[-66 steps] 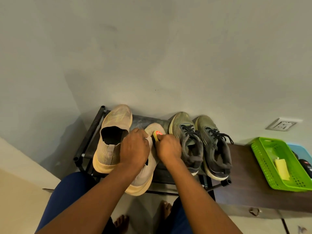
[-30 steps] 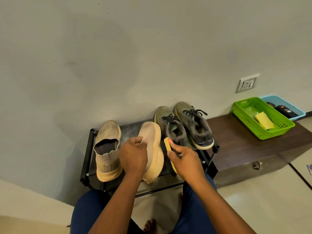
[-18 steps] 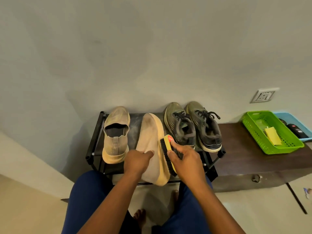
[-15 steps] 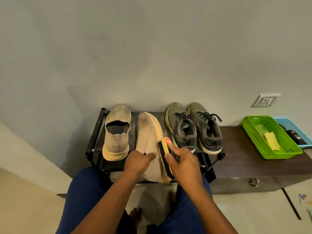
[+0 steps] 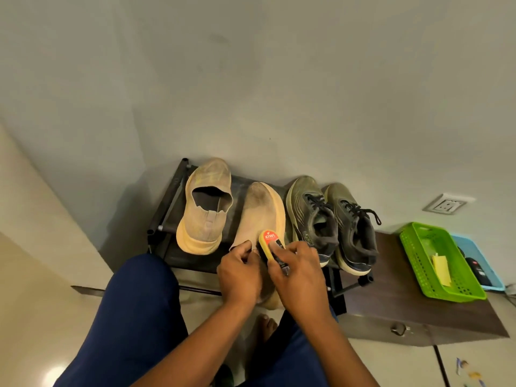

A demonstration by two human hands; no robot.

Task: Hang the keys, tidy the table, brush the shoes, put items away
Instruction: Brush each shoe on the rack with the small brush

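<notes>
- Beige knit slip-on shoe (image 5: 258, 216), tilted on its side w/ yellowish sole edge facing right, toe toward the wall, heel end hanging past the front of the shoe rack (image 5: 167, 208).
- Shoe brush (image 5: 269, 244): yellow back w/ red "KIWI" label, dark bristles turned left against the shoe's upper, near the heel end.
- Right hand (image 5: 296, 272) wrapped round the brush, fingers curled over its back, thumb side toward the label.
- Left hand (image 5: 240, 272) pinching the shoe's collar/heel area, fingers curled on the fabric, just left of the brush.
- Second beige slip-on (image 5: 205, 210) upright on the rack to the left, opening up, near but apart from the tilted one.
- Pair of olive-grey lace-up sneakers (image 5: 332, 222) side by side on the rack's right part, toes at the wall, black laces.
- Dark wood cabinet top (image 5: 391, 286) right of the rack; green plastic basket (image 5: 435, 275) on it w/ a yellow pad (image 5: 441, 268) inside.
- Blue tray (image 5: 474, 255) touching the basket's far side, holds a dark item w/ red spot – can't tell what.
- Wall socket (image 5: 446, 204) above the basket.
- Person's legs in navy trousers (image 5: 134, 317), bare foot (image 5: 266, 325) on pale tile floor below the hands.
</notes>
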